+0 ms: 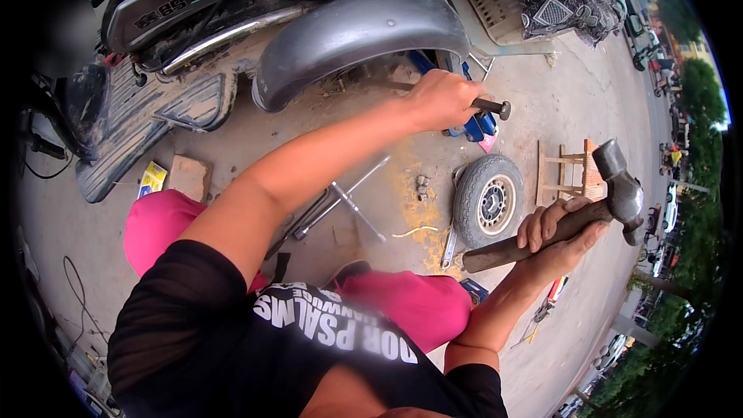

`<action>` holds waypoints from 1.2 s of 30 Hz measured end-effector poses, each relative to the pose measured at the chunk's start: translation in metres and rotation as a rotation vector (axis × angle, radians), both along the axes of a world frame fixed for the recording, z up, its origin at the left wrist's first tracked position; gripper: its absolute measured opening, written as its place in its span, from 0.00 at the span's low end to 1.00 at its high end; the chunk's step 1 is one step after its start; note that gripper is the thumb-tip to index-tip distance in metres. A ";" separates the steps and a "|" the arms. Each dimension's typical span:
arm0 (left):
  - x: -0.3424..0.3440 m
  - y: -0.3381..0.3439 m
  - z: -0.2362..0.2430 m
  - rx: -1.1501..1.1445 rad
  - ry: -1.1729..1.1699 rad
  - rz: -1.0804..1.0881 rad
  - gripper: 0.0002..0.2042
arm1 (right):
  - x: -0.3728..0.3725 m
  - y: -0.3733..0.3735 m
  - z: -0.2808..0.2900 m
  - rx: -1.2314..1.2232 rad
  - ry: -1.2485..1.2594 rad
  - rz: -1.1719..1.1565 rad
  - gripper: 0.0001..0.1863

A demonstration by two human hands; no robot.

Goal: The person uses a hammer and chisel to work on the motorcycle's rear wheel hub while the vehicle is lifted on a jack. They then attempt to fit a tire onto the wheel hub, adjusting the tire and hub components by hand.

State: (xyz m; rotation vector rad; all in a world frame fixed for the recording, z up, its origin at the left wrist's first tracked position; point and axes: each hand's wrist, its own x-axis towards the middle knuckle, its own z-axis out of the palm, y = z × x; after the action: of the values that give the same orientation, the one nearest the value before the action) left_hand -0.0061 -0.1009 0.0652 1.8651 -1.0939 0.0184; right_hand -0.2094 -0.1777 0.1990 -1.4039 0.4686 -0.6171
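My left hand (443, 101) is closed round a dark steel bar (491, 105) with a flared, flattened head, just below the grey mudguard (356, 35) of a vehicle. The bar's thinner end shows on the other side of my fist. Out to the right, my right hand (563, 234) grips a hammer (576, 220) by its worn handle, with the metal head raised at the upper right. Behind and below the left fist is a blue jack (468, 128), partly hidden. A removed wheel (489, 200) with a black tyre stands between the two hands.
A cross-shaped lug wrench (340, 200) lies near my knees. An open-ended wrench (449, 248) lies beside the wheel. A wooden stool (571, 170) stands beyond the hammer. Pliers (542, 311) are by my right forearm. A brick-like block (190, 178) sits left. Farther right runs a street.
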 end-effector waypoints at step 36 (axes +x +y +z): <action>-0.019 0.085 -0.033 -0.471 -0.112 0.003 0.07 | -0.004 0.081 -0.034 -0.724 0.250 0.322 0.30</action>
State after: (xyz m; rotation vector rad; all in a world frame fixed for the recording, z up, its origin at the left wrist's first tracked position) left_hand -0.0246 -0.0160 0.0319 1.4541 -1.0541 0.3563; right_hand -0.2135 -0.0971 0.1650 -2.2089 0.2020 -0.3532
